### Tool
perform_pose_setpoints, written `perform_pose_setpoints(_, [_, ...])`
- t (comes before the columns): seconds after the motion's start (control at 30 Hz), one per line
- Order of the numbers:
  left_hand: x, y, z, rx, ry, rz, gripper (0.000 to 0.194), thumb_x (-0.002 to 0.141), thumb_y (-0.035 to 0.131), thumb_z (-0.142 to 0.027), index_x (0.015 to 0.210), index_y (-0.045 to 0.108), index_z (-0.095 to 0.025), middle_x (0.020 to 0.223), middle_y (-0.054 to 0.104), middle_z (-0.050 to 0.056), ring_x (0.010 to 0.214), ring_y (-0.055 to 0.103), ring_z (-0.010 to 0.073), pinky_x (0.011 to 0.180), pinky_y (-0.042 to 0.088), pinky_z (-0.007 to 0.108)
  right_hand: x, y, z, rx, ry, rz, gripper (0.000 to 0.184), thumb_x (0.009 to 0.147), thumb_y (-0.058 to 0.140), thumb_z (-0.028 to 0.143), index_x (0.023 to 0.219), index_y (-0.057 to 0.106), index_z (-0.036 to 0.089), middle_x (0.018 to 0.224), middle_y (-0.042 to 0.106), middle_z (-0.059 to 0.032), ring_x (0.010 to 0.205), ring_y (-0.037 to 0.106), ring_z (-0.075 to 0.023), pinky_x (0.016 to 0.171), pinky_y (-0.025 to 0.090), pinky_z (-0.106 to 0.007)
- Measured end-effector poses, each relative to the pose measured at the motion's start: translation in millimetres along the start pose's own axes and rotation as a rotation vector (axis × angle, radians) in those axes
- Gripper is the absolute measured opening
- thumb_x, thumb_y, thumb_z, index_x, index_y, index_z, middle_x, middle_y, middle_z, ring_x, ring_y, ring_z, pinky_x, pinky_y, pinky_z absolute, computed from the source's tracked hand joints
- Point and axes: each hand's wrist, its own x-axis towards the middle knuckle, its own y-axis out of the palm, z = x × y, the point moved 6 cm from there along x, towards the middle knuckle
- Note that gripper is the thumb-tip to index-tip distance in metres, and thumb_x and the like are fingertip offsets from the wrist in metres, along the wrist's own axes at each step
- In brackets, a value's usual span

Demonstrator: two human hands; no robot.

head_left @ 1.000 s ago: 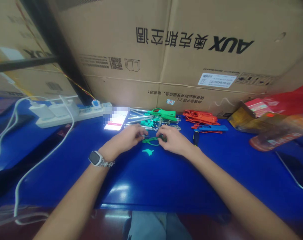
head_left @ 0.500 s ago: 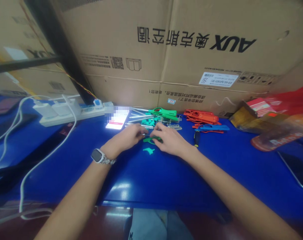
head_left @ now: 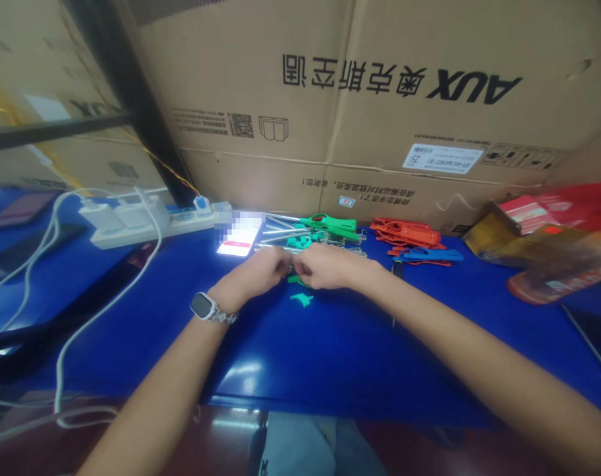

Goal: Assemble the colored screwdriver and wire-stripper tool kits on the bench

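Note:
My left hand (head_left: 265, 268) and my right hand (head_left: 327, 266) meet above the blue table, fingers pinched together and their tips almost touching. What lies in the pinch is too small and hidden to name. Under my right hand, a green plastic shell (head_left: 297, 281) shows only in part. Closer to me lies a small teal trigger-shaped piece (head_left: 301, 300). Just behind my hands is a pile with thin metal tubes (head_left: 280, 233), several teal pieces (head_left: 300, 239) and green lighter-like handles (head_left: 332, 225).
Orange handle shells (head_left: 404, 231) and a blue one (head_left: 429, 254) lie right of the pile, with a screwdriver (head_left: 398, 268) partly behind my arm. A lit phone (head_left: 239, 237), a power strip (head_left: 156, 227) and a large carton (head_left: 379, 119) stand behind. At right is a plastic-wrapped package (head_left: 558, 264).
My right hand has shifted left, bringing its fingertips against those of my left hand. It now covers more of the green shell and the screwdriver. The whole view has moved slightly.

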Motion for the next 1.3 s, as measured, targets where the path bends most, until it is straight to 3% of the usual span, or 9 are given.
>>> perform_pose_setpoints(0.23, [0, 1.7, 5, -0.021, 0.010, 0.004, 0.022, 0.085, 0.053, -0.009, 0.093, 0.072, -0.016, 0.085, 0.071, 0.004, 0.072, 0.059, 0.0158, 0.068, 0.042, 0.026, -11, 0, -16, 0.046, -0.026, -0.315, 0.007, 0.087, 0.058, 0.020, 0.086, 0.065, 0.020, 0.092, 0.069, -0.0037, 0.078, 0.057, -0.0163, 0.064, 0.031, -0.028])
perform_pose_setpoints(0.47, [-2, 2.0, 10, -0.006, -0.040, 0.005, 0.017, 0.087, 0.056, -0.015, 0.094, 0.071, -0.015, 0.078, 0.069, 0.003, 0.065, 0.056, 0.0151, 0.062, 0.040, 0.026, -17, 14, -22, 0.159, -0.076, -0.419, 0.017, 0.091, 0.057, 0.013, 0.099, 0.070, 0.020, 0.094, 0.070, -0.0036, 0.083, 0.061, -0.0161, 0.074, 0.040, -0.027])
perform_pose_setpoints(0.57, [-2, 3.2, 11, -0.036, -0.064, 0.013, 0.016, 0.087, 0.057, -0.016, 0.094, 0.070, -0.016, 0.075, 0.068, 0.003, 0.063, 0.056, 0.0146, 0.060, 0.039, 0.025, -18, 18, -22, 0.153, -0.106, -0.443, 0.020, 0.094, 0.054, 0.014, 0.103, 0.071, 0.019, 0.096, 0.069, -0.0053, 0.084, 0.061, -0.0160, 0.076, 0.042, -0.027])
perform_pose_setpoints(0.8, [1, 4.7, 9, -0.091, -0.095, 0.041, 0.012, 0.085, 0.057, -0.014, 0.089, 0.068, -0.015, 0.069, 0.065, 0.001, 0.061, 0.056, 0.0139, 0.060, 0.040, 0.024, -23, 18, -21, 0.078, -0.004, -0.493, 0.020, 0.091, 0.052, 0.016, 0.101, 0.070, 0.019, 0.097, 0.065, -0.0051, 0.076, 0.057, -0.0152, 0.068, 0.040, -0.028])
perform_pose_setpoints(1.1, [1, 3.9, 8, -0.109, -0.079, 0.029, 0.011, 0.086, 0.057, -0.017, 0.089, 0.067, -0.015, 0.071, 0.066, 0.002, 0.062, 0.057, 0.0143, 0.061, 0.041, 0.025, -20, 19, -17, 0.031, 0.131, -0.469, 0.017, 0.085, 0.051, 0.016, 0.091, 0.067, 0.017, 0.093, 0.062, -0.0056, 0.075, 0.056, -0.0165, 0.067, 0.038, -0.030])
perform_pose_setpoints(1.3, [2, 3.0, 2, -0.097, -0.083, 0.034, 0.010, 0.085, 0.057, -0.015, 0.088, 0.066, -0.015, 0.071, 0.066, 0.002, 0.063, 0.058, 0.0144, 0.061, 0.042, 0.025, -20, 19, -16, 0.004, 0.108, -0.446, 0.016, 0.087, 0.053, 0.017, 0.091, 0.069, 0.018, 0.093, 0.062, -0.0061, 0.072, 0.055, -0.0162, 0.064, 0.036, -0.030])
